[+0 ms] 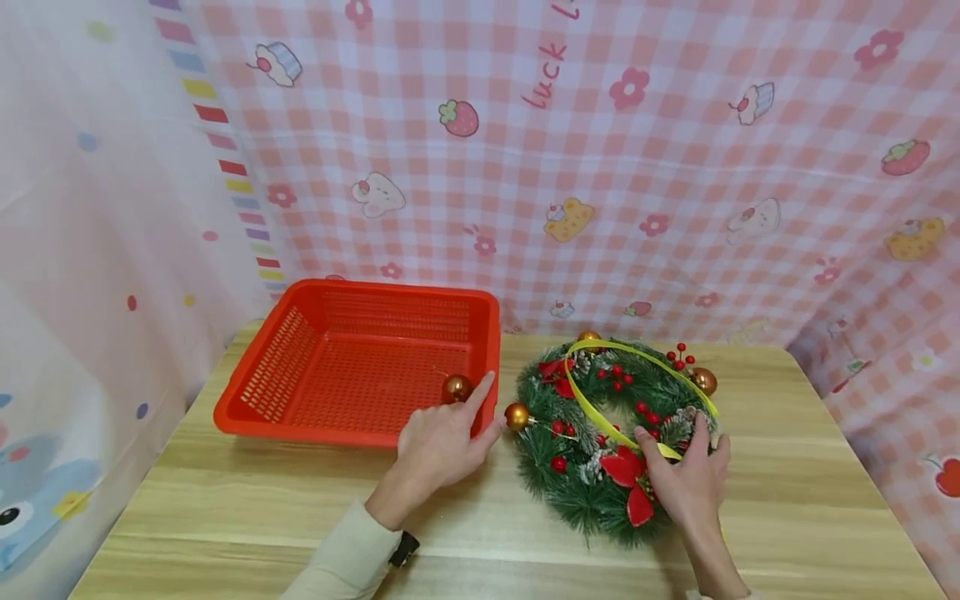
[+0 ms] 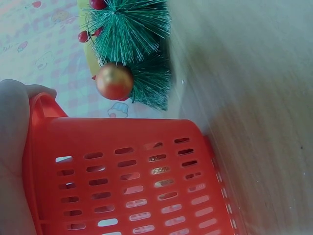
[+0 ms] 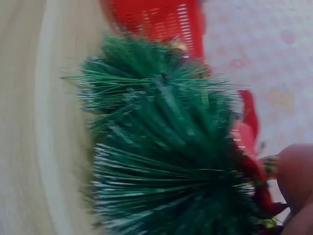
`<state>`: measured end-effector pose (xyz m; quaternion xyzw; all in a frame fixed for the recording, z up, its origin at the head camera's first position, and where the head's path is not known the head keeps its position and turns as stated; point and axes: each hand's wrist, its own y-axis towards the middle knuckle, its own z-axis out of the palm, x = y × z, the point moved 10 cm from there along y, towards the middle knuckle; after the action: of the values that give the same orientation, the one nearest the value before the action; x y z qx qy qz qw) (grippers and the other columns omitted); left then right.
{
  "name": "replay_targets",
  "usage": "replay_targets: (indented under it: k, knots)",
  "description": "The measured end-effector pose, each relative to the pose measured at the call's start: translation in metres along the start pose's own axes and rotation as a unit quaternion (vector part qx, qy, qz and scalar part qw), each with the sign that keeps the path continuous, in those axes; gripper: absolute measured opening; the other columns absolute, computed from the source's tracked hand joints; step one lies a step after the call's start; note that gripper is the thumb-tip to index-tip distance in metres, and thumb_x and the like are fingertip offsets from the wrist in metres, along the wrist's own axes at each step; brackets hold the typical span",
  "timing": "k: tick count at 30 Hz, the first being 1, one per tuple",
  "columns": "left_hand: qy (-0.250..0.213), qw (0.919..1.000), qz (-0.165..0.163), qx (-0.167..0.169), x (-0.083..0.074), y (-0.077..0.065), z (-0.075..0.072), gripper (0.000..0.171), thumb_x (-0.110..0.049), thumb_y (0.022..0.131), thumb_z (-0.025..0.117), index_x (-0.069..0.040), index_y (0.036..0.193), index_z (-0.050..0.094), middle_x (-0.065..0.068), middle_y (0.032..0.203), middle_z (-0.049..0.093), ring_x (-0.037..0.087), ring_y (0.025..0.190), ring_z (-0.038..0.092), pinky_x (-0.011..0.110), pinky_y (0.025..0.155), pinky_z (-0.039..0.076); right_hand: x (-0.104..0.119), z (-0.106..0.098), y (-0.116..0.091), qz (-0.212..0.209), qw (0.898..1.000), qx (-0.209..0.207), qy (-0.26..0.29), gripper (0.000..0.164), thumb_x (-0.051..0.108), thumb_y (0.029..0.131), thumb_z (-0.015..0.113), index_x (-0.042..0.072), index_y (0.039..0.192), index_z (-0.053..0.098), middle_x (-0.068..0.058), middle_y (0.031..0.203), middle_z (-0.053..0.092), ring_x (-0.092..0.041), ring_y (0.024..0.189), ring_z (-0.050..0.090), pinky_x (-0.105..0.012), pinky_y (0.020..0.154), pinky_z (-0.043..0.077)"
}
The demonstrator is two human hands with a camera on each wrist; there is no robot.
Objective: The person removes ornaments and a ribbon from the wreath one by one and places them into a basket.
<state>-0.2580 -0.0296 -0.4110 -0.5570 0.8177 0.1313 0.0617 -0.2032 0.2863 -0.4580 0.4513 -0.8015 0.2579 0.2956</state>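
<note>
Adjusting the Christmas wreath (image 1: pixel 585 498), right of the red plastic basket (image 1: pixel 337 434), seemed in hand: the right hand (image 1: pixel 686 482) spread its fingers on it, pinching nothing visibly. The left hand (image 1: pixel 438 446) lay at the basket's rim, index finger and thumb extended, others hidden, near a bronze bauble (image 1: pixel 455 387); further handling called for avoiding the yellow ribbon (image 1: pixel 591 412).

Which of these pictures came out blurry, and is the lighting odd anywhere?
Head view: clear and evenly lit, even the printed backdrop shows well; left wrist view: the basket looks fairly crisp, with a cool tint overall and soft shading on the tabletop; right wrist view: blurriest, the wreath's needles smeared, the basket beyond hazy.
</note>
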Motion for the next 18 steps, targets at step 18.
replay_targets:
  k: [18]
  knots:
    - [-0.001, 1.0000, -0.001, -0.005, -0.001, -0.001, 0.000, 0.064, -0.056, 0.098, 0.044, -0.029, 0.155, 0.033, -0.006, 0.047, 0.031, 0.011, 0.040, 0.024, 0.027, 0.038, 0.022, -0.007, 0.000, 0.033, -0.089, 0.996, 0.029, -0.003, 0.095, 0.051, 0.097, 0.055, 0.013, 0.159, -0.005, -0.028, 0.162, -0.006, -0.055, 0.145, 0.009, -0.071, 0.110, 0.018]
